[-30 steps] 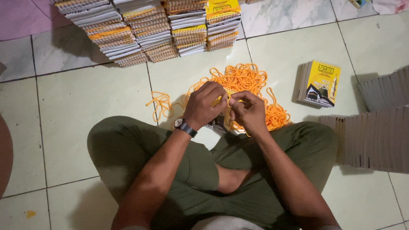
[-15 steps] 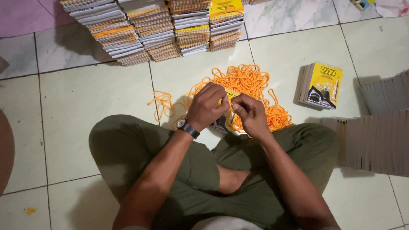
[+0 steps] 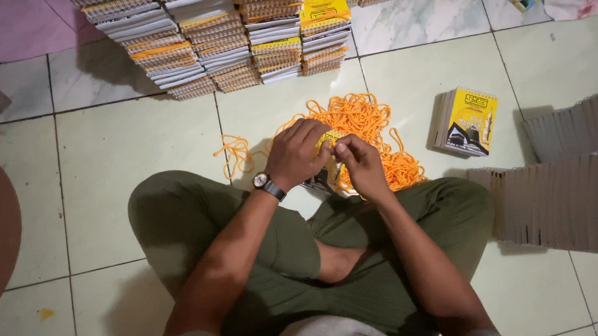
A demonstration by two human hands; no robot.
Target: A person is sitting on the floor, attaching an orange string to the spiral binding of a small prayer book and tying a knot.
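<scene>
Where the crossed legs in olive-green trousers [image 3: 365, 284] meet the pale tiled floor [image 3: 102, 190], both hands are brought together over a small yellow-and-black booklet [image 3: 324, 164]. The left hand [image 3: 298, 154] is curled over the booklet's upper edge, its fingers bent and closed on it, and a dark wristwatch [image 3: 266, 185] is worn at the wrist. The right hand [image 3: 361, 166] is pressed in from the other side, fingers drawn together in a pinch at the booklet's top — whether a strand of cord is caught between them cannot be told. The booklet is held just above the floor, in front of the shins, and is largely covered by the two hands.

Directly behind the hands a loose heap of orange cord [image 3: 371, 130] is spread on the tiles, with a smaller tangle [image 3: 235, 152] lying to its left. A short stack of yellow booklets [image 3: 467, 123] is set near the right knee — well apart from the hands. Further back, rows of stacked booklets [image 3: 218, 39] are ranged, and flat grey cardboard stacks [image 3: 571, 196] are laid at the right.
</scene>
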